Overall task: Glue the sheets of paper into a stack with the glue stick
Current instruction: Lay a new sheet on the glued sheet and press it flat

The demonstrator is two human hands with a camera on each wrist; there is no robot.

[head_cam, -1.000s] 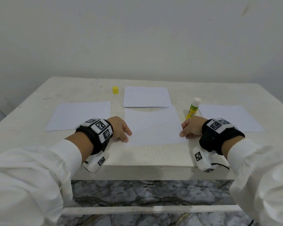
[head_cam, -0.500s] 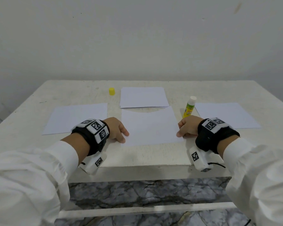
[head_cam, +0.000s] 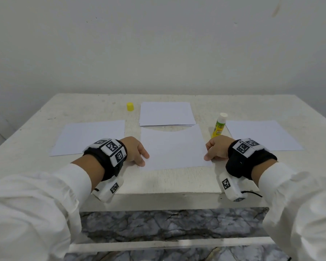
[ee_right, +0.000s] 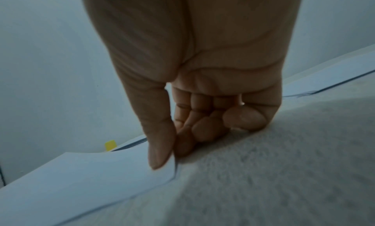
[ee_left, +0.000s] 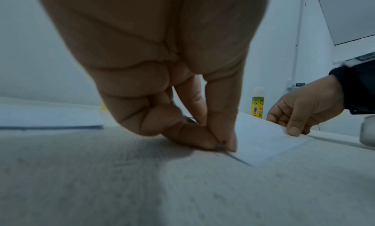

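- Left hand (ee_left: 162, 85): thumb and forefinger pinch the near-left edge of the centre sheet (head_cam: 174, 147); the other fingers are curled under.
- Right hand (ee_right: 202, 85): thumb tip lies on top of the sheet's near-right corner, forefinger tucked at its edge, so a pinch grip; that corner is lifted slightly off the table (head_cam: 158, 181).
- Glue stick (head_cam: 219, 125) stands upright and uncapped just beyond the right hand, not touching it; its yellow cap (head_cam: 130, 106) sits well apart at the far left.
- A small stack (head_cam: 167, 113) lies behind the centre sheet; single sheets lie to the left (head_cam: 88, 137) and right (head_cam: 262, 134).
- Progress (judgement): the stack looks partly built; this sheet and the two singles are not yet joined. Whether this sheet carries glue cannot be told.
- Against the earlier frames: hands, sheet and glue stick keep the same arrangement; only the head camera's framing shifts (no real advance).
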